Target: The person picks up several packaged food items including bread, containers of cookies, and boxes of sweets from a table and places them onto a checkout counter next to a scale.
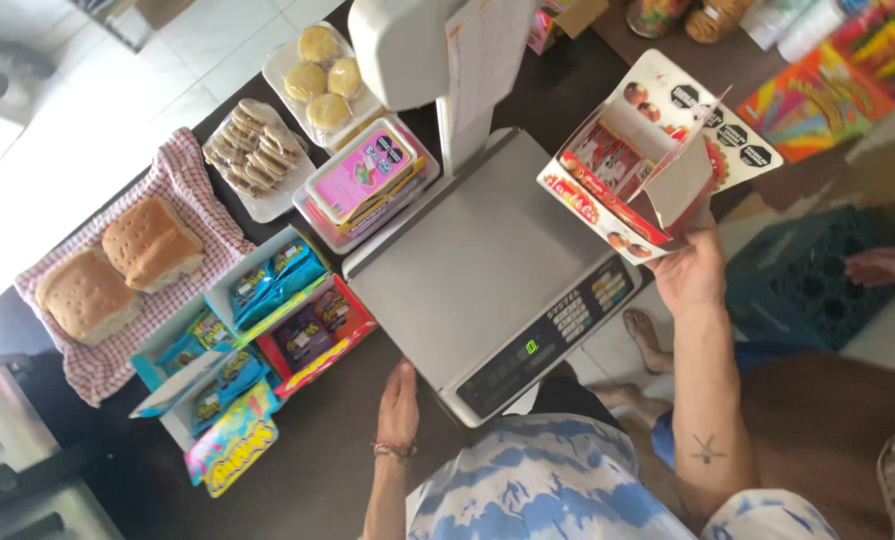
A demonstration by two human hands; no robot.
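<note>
Dark brown surface [328, 440] is carrying a grey electronic weighing scale [468, 270] at its middle. Right hand [690, 272] is holding up an open red-and-white cardboard display box [640, 170] of small packets, fingers closed around its lower corner, above the scale's right edge. Left hand [400, 403] is lying flat and open on the surface, holding nothing, just beside the scale's front corner. Further left, blue and red cardboard trays of sweets [268, 320] are sitting beside two bread loaves [118, 265] on a red checked cloth [183, 170].
</note>
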